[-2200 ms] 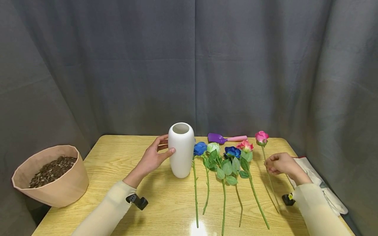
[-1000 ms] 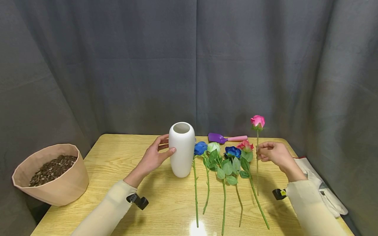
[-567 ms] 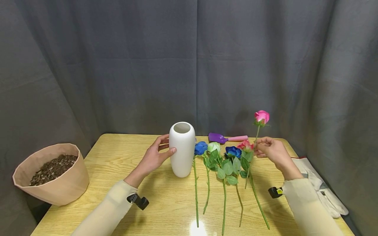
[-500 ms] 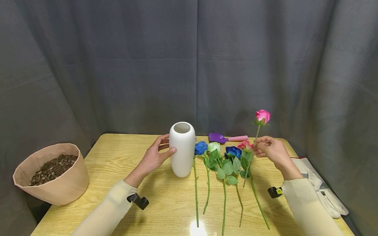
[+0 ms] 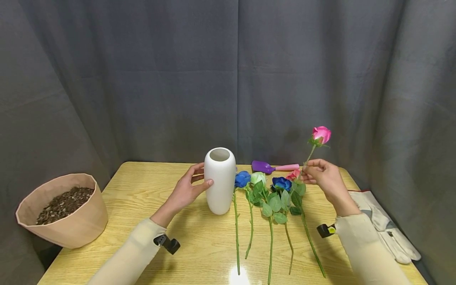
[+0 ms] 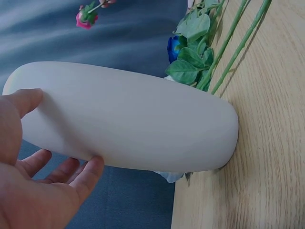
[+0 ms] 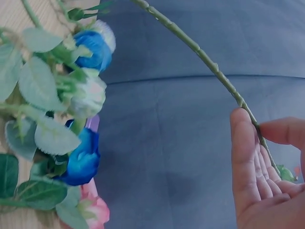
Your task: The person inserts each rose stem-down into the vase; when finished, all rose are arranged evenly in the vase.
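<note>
My left hand (image 5: 184,190) holds the upright white vase (image 5: 219,186), thumb on its near side and fingers around its left. In the left wrist view the vase (image 6: 138,117) stands on the wooden table. A pink rose (image 5: 322,135) is raised in my right hand (image 5: 325,177), its stem pinched between thumb and fingers. The bloom leans up and to the right. In the right wrist view the bare stem (image 7: 200,52) slants away from the fingertips. Below that hand lies a coral-pink rose (image 5: 293,175), beside a dark blue rose (image 5: 281,183).
A white-green rose (image 5: 258,177) and a lighter blue rose (image 5: 242,179) lie right of the vase, stems toward me. Behind them rests a purple scoop (image 5: 261,166) with a pink handle. Gloves (image 5: 386,227) lie at the right edge; a pot of soil (image 5: 80,219) stands left.
My right hand has lifted the pink rose off the table, moving up and leftward, and the rose now tilts with its bloom to the right. My left hand stays on the vase.
</note>
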### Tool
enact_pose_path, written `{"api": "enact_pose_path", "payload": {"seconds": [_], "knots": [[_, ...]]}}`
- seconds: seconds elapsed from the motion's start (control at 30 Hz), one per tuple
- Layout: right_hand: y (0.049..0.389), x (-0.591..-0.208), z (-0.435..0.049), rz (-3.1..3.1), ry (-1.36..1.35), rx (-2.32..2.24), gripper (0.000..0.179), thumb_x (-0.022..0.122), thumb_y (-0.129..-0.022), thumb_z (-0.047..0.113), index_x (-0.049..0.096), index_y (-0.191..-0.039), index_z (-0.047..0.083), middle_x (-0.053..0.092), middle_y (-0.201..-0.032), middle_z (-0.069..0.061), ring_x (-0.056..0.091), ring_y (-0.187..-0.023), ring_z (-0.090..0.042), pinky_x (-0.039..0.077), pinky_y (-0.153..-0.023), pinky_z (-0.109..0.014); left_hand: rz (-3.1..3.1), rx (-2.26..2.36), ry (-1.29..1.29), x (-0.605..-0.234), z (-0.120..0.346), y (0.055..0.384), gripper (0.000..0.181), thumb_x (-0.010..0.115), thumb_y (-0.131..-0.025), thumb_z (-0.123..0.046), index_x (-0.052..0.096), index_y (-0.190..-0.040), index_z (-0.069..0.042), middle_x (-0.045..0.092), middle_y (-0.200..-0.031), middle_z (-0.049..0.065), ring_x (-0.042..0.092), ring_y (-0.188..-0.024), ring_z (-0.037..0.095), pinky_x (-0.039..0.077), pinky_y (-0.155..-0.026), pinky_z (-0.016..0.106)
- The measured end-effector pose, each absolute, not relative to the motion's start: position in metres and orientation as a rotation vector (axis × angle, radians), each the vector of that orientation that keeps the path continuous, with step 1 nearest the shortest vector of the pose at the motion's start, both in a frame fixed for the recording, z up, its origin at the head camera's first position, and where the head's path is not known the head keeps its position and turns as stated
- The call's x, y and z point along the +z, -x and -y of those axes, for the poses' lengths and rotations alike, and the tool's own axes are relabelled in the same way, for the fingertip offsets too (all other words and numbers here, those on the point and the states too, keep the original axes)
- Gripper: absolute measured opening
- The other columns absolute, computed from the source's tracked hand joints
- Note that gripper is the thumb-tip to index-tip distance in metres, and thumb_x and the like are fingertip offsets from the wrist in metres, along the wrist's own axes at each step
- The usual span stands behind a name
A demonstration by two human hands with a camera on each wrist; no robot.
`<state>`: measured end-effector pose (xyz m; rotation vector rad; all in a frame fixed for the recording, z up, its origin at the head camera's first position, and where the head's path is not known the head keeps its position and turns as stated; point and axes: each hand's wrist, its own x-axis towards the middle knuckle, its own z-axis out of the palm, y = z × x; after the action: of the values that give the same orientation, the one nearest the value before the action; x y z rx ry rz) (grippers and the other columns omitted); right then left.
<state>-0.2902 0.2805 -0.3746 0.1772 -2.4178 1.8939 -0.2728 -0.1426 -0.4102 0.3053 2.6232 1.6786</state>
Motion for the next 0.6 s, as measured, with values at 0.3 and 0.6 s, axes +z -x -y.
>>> {"api": "enact_pose_path", "payload": {"seconds": [0.3, 0.6], "knots": [[0.290, -0.366, -0.266, 2.247, -0.208, 2.054, 0.021, 0.062, -0.098, 0.013, 0.050, -0.109, -0.001, 0.074, -0.082, 0.005, 0.073, -0.071, -0.008, 0.062, -0.067, -0.026, -2.624, 1.678, -0.302, -0.411, 0.142, 0.273, 0.078, 0.070, -0.088, -0.055, 0.034, -0.151, -0.026, 0.044, -0.150, 0.006, 0.046, -0.141, 0.033, 0.048, -0.108, 0.054], [0.291, -0.361, -0.254, 2.125, -0.214, 2.117, 0.014, 0.061, -0.099, 0.011, 0.052, -0.104, 0.002, 0.072, -0.081, 0.006, 0.074, -0.070, -0.007, 0.062, -0.068, -0.023, -2.627, 1.681, -0.312, -0.413, 0.142, 0.273, 0.080, 0.070, -0.088, -0.056, 0.034, -0.151, -0.025, 0.044, -0.150, 0.006, 0.046, -0.141, 0.033, 0.047, -0.108, 0.054]]}}
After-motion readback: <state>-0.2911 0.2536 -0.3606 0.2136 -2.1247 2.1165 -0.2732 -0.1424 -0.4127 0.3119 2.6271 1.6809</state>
